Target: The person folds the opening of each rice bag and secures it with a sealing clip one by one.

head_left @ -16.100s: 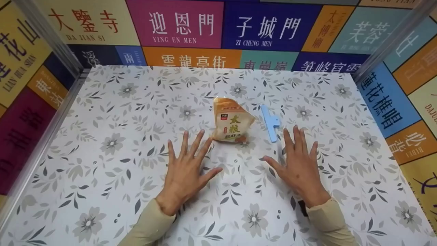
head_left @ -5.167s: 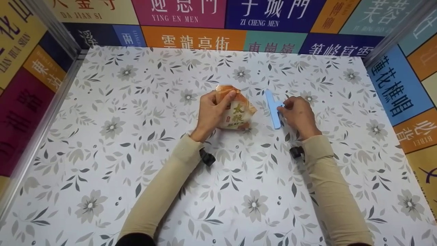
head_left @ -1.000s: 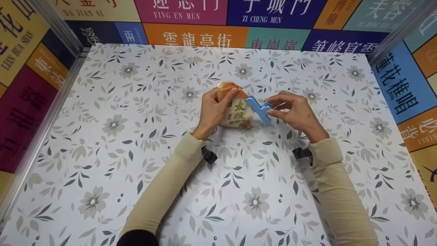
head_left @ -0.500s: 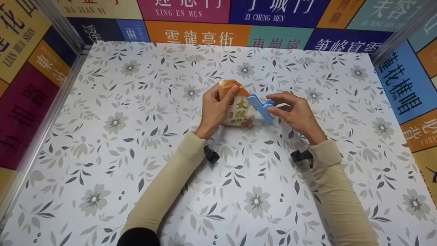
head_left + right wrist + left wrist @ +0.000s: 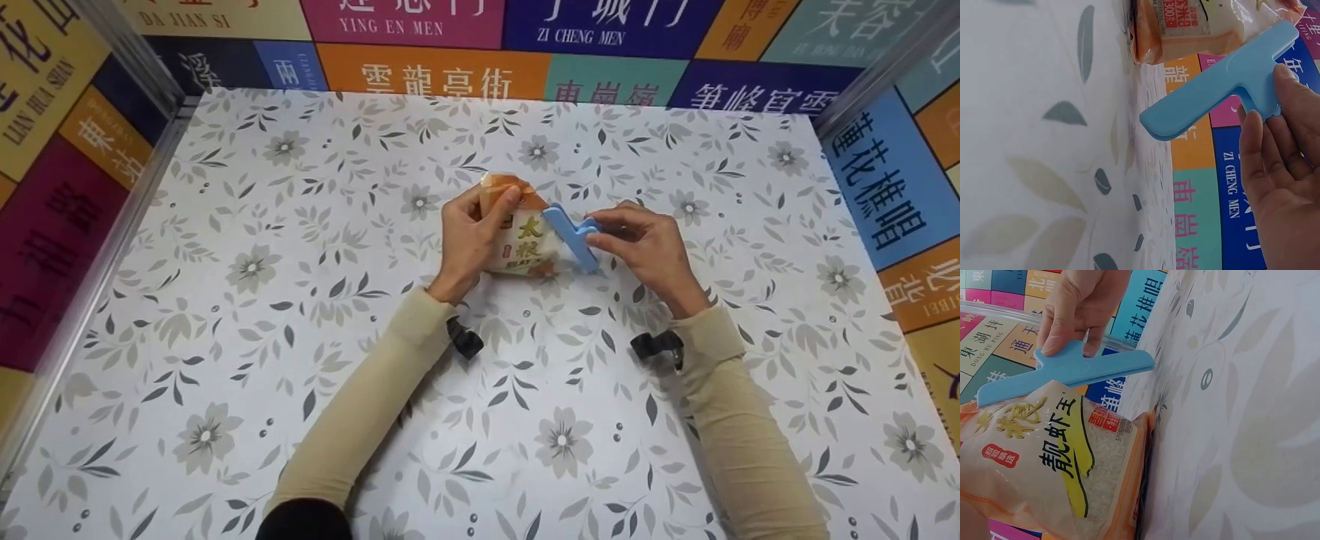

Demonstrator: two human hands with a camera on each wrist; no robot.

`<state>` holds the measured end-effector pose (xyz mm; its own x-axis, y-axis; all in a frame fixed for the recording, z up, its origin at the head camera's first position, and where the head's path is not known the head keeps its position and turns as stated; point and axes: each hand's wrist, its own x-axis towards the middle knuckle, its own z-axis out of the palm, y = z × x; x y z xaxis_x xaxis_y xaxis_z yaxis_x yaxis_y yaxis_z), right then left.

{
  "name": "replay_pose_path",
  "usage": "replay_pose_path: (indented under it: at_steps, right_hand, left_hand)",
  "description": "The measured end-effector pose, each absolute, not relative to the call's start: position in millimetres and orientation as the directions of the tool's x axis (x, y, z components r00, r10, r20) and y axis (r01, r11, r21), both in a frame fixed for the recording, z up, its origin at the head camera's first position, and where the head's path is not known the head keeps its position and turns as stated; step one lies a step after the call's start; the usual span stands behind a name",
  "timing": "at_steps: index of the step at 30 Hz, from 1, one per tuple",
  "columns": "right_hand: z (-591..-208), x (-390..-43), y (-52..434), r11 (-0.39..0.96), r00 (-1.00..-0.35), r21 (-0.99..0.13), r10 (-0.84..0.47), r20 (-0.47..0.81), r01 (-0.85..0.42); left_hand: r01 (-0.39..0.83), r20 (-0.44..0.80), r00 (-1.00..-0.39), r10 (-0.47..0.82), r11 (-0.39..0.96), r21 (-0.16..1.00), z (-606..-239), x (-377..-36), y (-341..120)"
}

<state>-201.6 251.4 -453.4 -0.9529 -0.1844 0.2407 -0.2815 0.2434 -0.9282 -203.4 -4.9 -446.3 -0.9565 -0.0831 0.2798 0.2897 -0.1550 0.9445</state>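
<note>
A small clear-and-orange rice bag (image 5: 529,251) stands on the table, its white grains showing through the plastic in the left wrist view. My left hand (image 5: 466,238) grips the bag's upper left, thumb across the orange front. With thumb and fingertips, my right hand (image 5: 651,244) pinches the handle of a light blue bag clip (image 5: 571,238). The clip's long bar slants along the bag's upper right edge, overlapping it in the head view. Seen from the right wrist, the clip's two long bars (image 5: 1207,95) lie together, with the bag (image 5: 1185,42) beyond them.
The table (image 5: 360,420) wears a white cover with grey flowers and leaves. Colourful panels (image 5: 435,71) with large characters wall in its back and sides. A black wrist camera (image 5: 466,341) sits at the left cuff, another black camera (image 5: 652,345) at the right.
Earlier both hands lay spread beside the bag and clip. My left hand has since gripped the bag, and my right has lifted the clip leftward to the bag's edge; the last second shows little movement.
</note>
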Motion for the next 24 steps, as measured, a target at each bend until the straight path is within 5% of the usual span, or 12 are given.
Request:
replay_pose_path:
  at_steps: [24]
  right_hand:
    - [-435,-204,232,0.208,-0.944,-0.927,-0.169,0.282,-0.314]
  left_hand:
    - [0.296,0.290,-0.955,-0.058,-0.208,0.932,-447,-203,-5]
